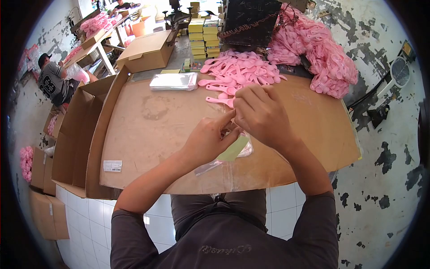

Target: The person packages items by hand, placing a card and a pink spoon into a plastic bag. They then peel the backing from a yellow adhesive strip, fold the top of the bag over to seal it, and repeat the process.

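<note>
Above the cardboard-covered table (pixel 152 139), my two hands meet at their fingertips. My left hand (pixel 209 139) has its thumb and fingers closed at the top of a clear plastic bag (pixel 208 167), with a pale green card (pixel 234 149) just below the thumb. My right hand (pixel 260 117) is curled in a pinch beside the left fingertips; whatever it grips is hidden. Just beyond the hands lies a loose pile of pink plastic spoons (pixel 242 69), and one pink spoon (pixel 218 101) lies nearest them. Left of the pile is a stack of clear bags (pixel 173 81).
An open cardboard box (pixel 74 139) runs along the table's left edge. Bagged pink spoons (pixel 329 62) heap up at the back right, near a black box (pixel 248 22). Stacks of yellow cards (pixel 204 38) stand behind. A seated person (pixel 56 80) is at far left.
</note>
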Demonstrator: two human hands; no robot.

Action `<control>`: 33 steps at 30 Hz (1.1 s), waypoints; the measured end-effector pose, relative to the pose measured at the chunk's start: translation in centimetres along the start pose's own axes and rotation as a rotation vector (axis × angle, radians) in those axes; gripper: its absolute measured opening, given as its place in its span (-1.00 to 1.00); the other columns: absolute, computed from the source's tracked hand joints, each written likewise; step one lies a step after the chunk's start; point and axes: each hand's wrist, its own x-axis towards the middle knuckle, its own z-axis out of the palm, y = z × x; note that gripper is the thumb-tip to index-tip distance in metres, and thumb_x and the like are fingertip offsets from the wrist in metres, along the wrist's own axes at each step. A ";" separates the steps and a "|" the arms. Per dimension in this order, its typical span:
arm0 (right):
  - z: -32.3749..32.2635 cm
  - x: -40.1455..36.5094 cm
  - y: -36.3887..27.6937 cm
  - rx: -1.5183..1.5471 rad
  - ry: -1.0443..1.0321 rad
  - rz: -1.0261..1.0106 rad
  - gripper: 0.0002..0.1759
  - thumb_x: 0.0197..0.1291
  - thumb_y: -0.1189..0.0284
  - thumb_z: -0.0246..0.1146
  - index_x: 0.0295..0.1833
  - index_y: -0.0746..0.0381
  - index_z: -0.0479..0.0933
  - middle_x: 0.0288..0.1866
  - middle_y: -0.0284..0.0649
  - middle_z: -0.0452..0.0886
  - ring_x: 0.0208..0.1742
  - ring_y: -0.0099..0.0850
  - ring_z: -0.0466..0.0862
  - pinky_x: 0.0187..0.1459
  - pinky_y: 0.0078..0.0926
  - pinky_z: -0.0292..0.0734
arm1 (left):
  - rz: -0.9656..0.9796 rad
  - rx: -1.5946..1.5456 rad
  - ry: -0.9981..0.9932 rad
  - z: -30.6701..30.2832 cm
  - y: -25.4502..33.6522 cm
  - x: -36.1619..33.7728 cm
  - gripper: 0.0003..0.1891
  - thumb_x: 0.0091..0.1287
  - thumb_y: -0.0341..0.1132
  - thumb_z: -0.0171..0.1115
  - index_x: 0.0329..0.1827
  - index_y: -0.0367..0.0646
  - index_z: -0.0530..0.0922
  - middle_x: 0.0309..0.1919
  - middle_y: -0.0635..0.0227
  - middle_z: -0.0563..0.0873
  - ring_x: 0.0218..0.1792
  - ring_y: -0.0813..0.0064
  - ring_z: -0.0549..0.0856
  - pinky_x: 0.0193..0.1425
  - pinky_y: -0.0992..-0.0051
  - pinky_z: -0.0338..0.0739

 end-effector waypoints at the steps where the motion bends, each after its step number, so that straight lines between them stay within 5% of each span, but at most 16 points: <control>1: 0.0 0.0 0.4 0.012 0.037 0.052 -0.81 0.05 0.43 0.37 -0.21 0.20 0.58 -0.13 -0.29 0.57 0.00 -0.35 0.58 0.05 -0.36 0.40 | 0.004 0.016 0.002 0.2 0.0 -0.1 -0.59 0.43 -0.42 0.36 0.31 -0.35 0.58 -0.28 0.18 0.85 -0.27 0.45 0.85 -0.15 0.43 0.70; 3: -0.3 -0.2 1.7 0.038 0.112 0.154 -0.82 0.09 0.44 0.36 -0.19 0.21 0.57 -0.18 -0.29 0.55 -0.06 -0.40 0.58 -0.02 -0.39 0.41 | -0.043 -0.056 -0.059 -0.1 -0.4 0.0 -0.61 0.47 -0.42 0.34 0.31 -0.35 0.58 -0.24 0.18 0.86 -0.20 0.48 0.85 -0.09 0.46 0.70; 6: -1.9 -1.8 5.1 0.714 0.046 0.569 -0.87 0.26 0.46 0.31 -0.14 0.24 0.54 -0.32 -0.32 0.53 -0.24 -0.50 0.58 -0.19 -0.43 0.45 | -0.135 -0.273 -0.053 -0.3 -1.5 0.0 -0.67 0.53 -0.42 0.28 0.29 -0.36 0.59 -0.18 0.20 0.86 -0.11 0.53 0.84 -0.02 0.50 0.69; 9: -4.5 -6.6 10.4 1.439 -0.344 0.754 -0.89 0.40 0.49 0.22 -0.05 0.30 0.51 -0.40 -0.31 0.51 -0.41 -0.51 0.54 -0.33 -0.45 0.46 | -0.198 -0.482 -0.007 -1.2 -2.0 0.2 -0.73 0.57 -0.41 0.23 0.24 -0.35 0.61 -0.14 0.22 0.86 -0.05 0.58 0.81 0.04 0.55 0.68; 11: -2.9 -11.7 15.3 1.347 -0.389 0.882 -0.84 0.41 0.51 0.19 0.03 0.33 0.53 -0.36 -0.22 0.58 -0.38 -0.41 0.61 -0.29 -0.40 0.51 | -0.208 -0.537 0.012 -1.7 -2.6 0.4 -0.76 0.59 -0.39 0.22 0.19 -0.35 0.63 -0.13 0.22 0.85 -0.05 0.60 0.79 0.04 0.57 0.67; 14: 2.0 -20.8 22.0 0.356 -0.355 0.838 -0.73 0.42 0.54 0.15 0.16 0.37 0.55 -0.30 -0.10 0.69 -0.34 -0.25 0.71 -0.24 -0.33 0.58 | -0.212 -0.521 0.038 -1.7 -3.9 0.3 -0.78 0.59 -0.36 0.22 0.10 -0.35 0.65 -0.15 0.22 0.86 -0.12 0.62 0.80 -0.02 0.57 0.69; 17: 2.7 -25.0 22.1 -0.317 -0.099 0.604 -0.68 0.41 0.53 0.18 0.21 0.36 0.60 -0.07 0.03 0.77 -0.09 -0.14 0.78 -0.08 -0.25 0.63 | -0.240 -0.526 0.065 -1.5 -4.7 0.4 -0.78 0.60 -0.31 0.23 0.03 -0.33 0.67 -0.17 0.24 0.86 -0.17 0.63 0.80 -0.10 0.56 0.71; 20: -0.9 -17.6 16.1 -0.389 -0.239 0.647 -0.70 0.40 0.50 0.22 0.18 0.34 0.65 0.07 0.03 0.77 0.06 -0.16 0.77 0.03 -0.29 0.63 | -0.271 -0.569 0.096 -0.7 -5.0 0.1 -0.76 0.59 -0.27 0.25 0.00 -0.31 0.68 -0.19 0.28 0.85 -0.21 0.65 0.80 -0.17 0.56 0.71; 22: 0.3 -14.7 13.4 0.257 -0.097 0.878 -0.70 0.42 0.44 0.26 0.18 0.31 0.66 0.05 -0.06 0.78 0.00 -0.28 0.77 0.02 -0.35 0.62 | -0.338 -0.565 0.092 -0.6 -4.6 0.2 -0.75 0.59 -0.24 0.25 -0.01 -0.29 0.69 -0.20 0.30 0.85 -0.23 0.67 0.79 -0.20 0.57 0.71; 24: -0.4 -9.8 8.0 0.657 -0.314 0.962 -0.69 0.46 0.38 0.28 0.19 0.30 0.66 0.02 -0.17 0.78 -0.06 -0.43 0.73 0.00 -0.43 0.62 | -0.351 -0.590 0.083 -0.2 -4.6 0.1 -0.75 0.59 -0.23 0.26 -0.01 -0.29 0.69 -0.21 0.32 0.85 -0.24 0.67 0.79 -0.22 0.58 0.71; 26: 0.7 -7.4 4.4 1.029 -0.304 0.735 -0.68 0.44 0.35 0.34 0.17 0.31 0.65 -0.04 -0.24 0.76 -0.11 -0.53 0.68 -0.04 -0.48 0.61 | -0.357 -0.603 0.081 0.2 -4.7 -0.1 -0.74 0.59 -0.22 0.26 -0.02 -0.28 0.68 -0.21 0.33 0.85 -0.25 0.67 0.78 -0.22 0.58 0.70; 33: 5.1 -4.8 1.2 1.448 -0.273 0.792 -0.80 0.41 0.50 0.36 0.06 0.34 0.62 -0.11 -0.30 0.71 -0.07 -0.56 0.70 -0.02 -0.55 0.61 | -0.333 -0.667 0.083 -0.3 -5.2 -0.6 -0.76 0.57 -0.27 0.28 0.06 -0.30 0.67 -0.16 0.28 0.83 -0.19 0.60 0.79 -0.16 0.55 0.73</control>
